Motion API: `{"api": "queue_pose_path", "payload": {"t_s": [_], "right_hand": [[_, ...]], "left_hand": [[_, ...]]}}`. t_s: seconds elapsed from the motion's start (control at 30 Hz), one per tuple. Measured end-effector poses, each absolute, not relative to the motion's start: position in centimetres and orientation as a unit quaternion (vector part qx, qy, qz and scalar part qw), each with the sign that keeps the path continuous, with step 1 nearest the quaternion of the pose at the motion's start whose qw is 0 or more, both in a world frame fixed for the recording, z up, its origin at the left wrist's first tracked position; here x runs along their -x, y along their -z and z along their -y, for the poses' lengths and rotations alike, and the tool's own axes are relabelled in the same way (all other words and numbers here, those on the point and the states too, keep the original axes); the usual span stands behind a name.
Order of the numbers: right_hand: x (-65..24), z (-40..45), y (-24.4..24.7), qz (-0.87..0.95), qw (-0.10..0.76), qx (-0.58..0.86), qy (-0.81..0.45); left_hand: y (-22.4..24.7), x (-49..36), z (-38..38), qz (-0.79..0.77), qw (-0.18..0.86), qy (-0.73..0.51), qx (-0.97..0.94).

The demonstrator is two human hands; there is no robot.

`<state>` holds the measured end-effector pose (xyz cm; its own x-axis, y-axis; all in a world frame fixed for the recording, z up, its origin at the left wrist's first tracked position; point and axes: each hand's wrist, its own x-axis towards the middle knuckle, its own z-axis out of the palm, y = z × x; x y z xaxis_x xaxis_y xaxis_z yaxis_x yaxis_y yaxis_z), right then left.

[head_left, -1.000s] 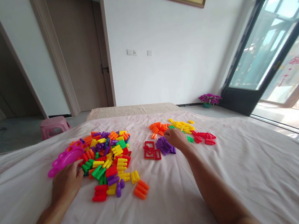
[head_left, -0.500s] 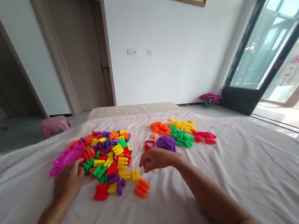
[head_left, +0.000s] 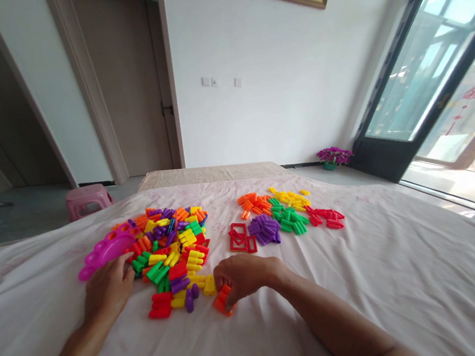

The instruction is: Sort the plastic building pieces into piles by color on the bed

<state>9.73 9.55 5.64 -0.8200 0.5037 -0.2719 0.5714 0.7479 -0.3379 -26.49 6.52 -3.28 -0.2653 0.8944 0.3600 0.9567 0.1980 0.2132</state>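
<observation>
My right hand (head_left: pixel 246 278) is closed around an orange building block (head_left: pixel 220 303) lying on the sheet, its thumb at the near side and part of the block hidden. Just left of those fingers lies a yellow block (head_left: pixel 209 285). My left hand (head_left: pixel 107 289) rests at the left edge of a mixed pile of coloured blocks (head_left: pixel 173 252), fingers apart and partly hidden, nothing seen in them. A pink scalloped plastic piece (head_left: pixel 107 252) lies just beyond it. Red square frames (head_left: pixel 239 237) lie beyond my right hand, beside a heap of purple blocks (head_left: pixel 264 229).
Farther right are separate groups of orange blocks (head_left: pixel 254 203), green blocks (head_left: pixel 290 220), yellow blocks (head_left: pixel 292 199) and red blocks (head_left: pixel 325 217). All lie on a wrinkled pale sheet (head_left: pixel 388 275). A pink stool (head_left: pixel 88 199) stands on the floor at the left.
My right hand has come down toward me and left, from above the sheet onto the orange block, uncovering the red frames. My left hand stays in place.
</observation>
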Motion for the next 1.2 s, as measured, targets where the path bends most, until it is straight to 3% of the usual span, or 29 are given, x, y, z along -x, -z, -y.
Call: {"api": "queue_pose_path", "payload": {"t_s": [0.13,0.23,0.47,0.73,0.93,1.2], "right_hand": [[-9.6,-9.5,-5.9,-0.926,0.079,-0.276,0.247],[-10.2,-10.2,-6.3,-0.914,0.03,-0.291,0.282],[-13.6,-15.1,-5.1,-0.813,-0.237,-0.466,0.257],[-16.9,-19.8,-2.7,-0.619,-0.476,-0.589,0.208],[-17.2,-20.0,-2.3,-0.626,-0.478,-0.575,0.221],[-14.3,-17.9,-2.2,-0.73,-0.381,-0.501,0.268]], "left_hand": [[3.6,26.7,-6.6,0.766,0.076,0.206,0.604],[3.6,26.8,-6.6,0.765,0.079,0.207,0.604],[3.5,26.6,-6.6,0.765,0.098,0.196,0.606],[3.9,26.9,-6.8,0.76,0.098,0.199,0.611],[3.8,26.8,-6.8,0.761,0.097,0.206,0.608],[3.6,26.7,-6.7,0.767,0.086,0.203,0.603]]}}
